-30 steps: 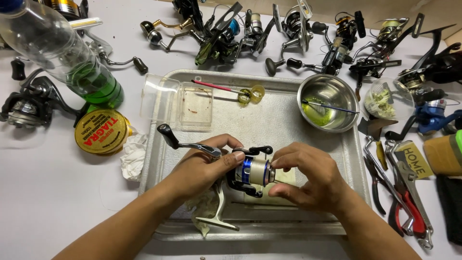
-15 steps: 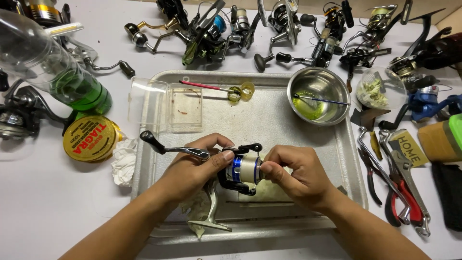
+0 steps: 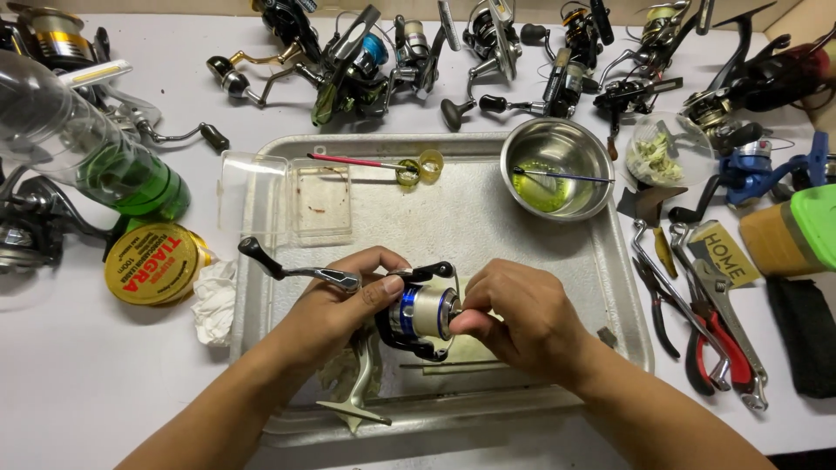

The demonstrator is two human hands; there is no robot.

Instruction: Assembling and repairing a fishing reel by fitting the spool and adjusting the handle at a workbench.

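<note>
Spinning reel (image 3: 418, 312) held over metal tray (image 3: 522, 261), near its front edge. Reel body clasped by left hand (image 3: 335, 309), crank handle (image 3: 292, 271) jutting left. Right hand (image 3: 514, 320) pinched narrow on spool front. Against half-second-earlier frame: grip unchanged, fingertips slightly rotated at spool front; reel not shifted. Judged: spool cap being turned. Steel bowl (image 3: 557, 165) and pliers (image 3: 710, 339) untouched.

Your left hand (image 3: 335, 309) covers most of the reel body (image 3: 418, 313), and your right hand (image 3: 514, 322) hides the spool's front end. The clear bottle (image 3: 78, 148) and the reels (image 3: 488, 35) along the bench's far side get cut off by the frame edge.
</note>
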